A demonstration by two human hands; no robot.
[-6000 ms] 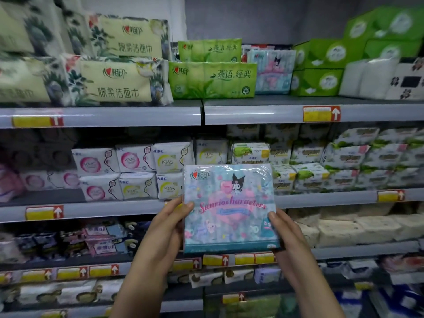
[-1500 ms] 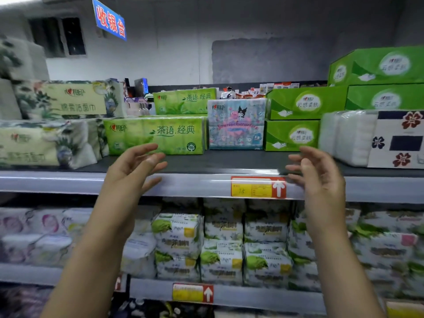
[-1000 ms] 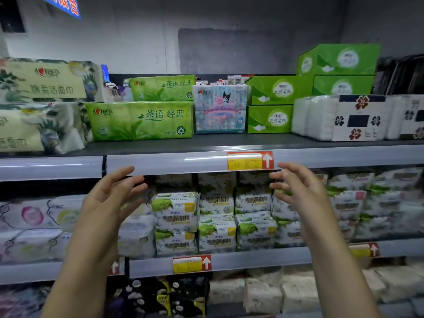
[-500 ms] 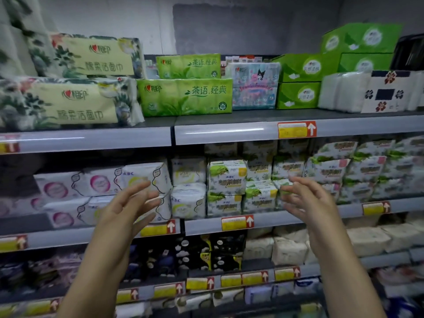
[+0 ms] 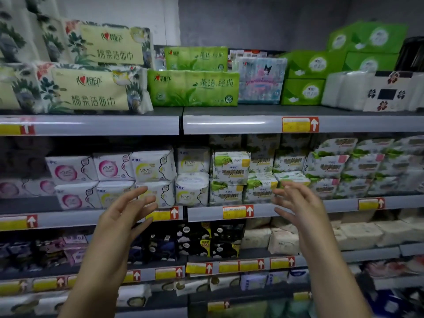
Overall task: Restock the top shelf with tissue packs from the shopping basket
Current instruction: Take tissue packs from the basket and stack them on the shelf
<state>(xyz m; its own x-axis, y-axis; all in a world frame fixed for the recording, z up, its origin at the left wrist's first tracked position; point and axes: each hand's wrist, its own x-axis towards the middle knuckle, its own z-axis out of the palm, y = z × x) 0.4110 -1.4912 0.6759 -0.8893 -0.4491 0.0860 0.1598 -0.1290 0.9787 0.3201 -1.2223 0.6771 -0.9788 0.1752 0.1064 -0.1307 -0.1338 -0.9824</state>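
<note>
On the top shelf (image 5: 229,123), the far left holds two stacked floral packs (image 5: 91,90), and just right of them lie two green tissue packs (image 5: 195,88), one on top of the other. The cartoon tissue pack (image 5: 260,81) stands upright on this shelf, set back from the front edge, between the green tissue packs and a stack of green boxes (image 5: 302,91). Further right sit white packs (image 5: 344,90) with a flowered label. Lower down, nearer the viewer, the left hand (image 5: 121,216) is raised in front of the white pad packs (image 5: 151,171) on the second shelf (image 5: 206,213), fingers spread and relaxed, holding nothing. The right hand (image 5: 298,207) is raised at about the same height in front of the green-printed pad packs (image 5: 229,166), fingers loose and apart, also holding nothing. The palms face each other, well apart.
</note>
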